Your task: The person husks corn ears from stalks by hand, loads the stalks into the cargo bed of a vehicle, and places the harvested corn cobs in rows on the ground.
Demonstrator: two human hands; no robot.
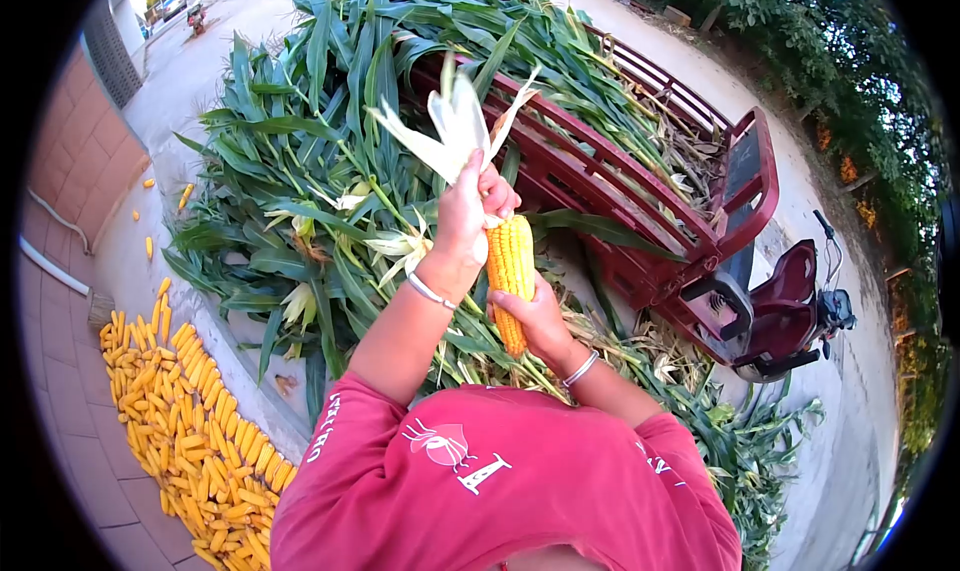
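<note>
A yellow corn cob, its kernels bare, is held between my two hands in front of my chest. My left hand is closed round the pale, peeled-back husk at the cob's upper end, and the husk leaves fan out above the fist. Lower down, my right hand wraps round the cob's lower part from the right side. Green corn stalks with several partly husked ears lie just beyond and to the left of my hands.
A red three-wheeled cart loaded with stalks stands at the right, its seat beyond. Many husked cobs are heaped at lower left beside a tiled wall. More stalks lie at lower right.
</note>
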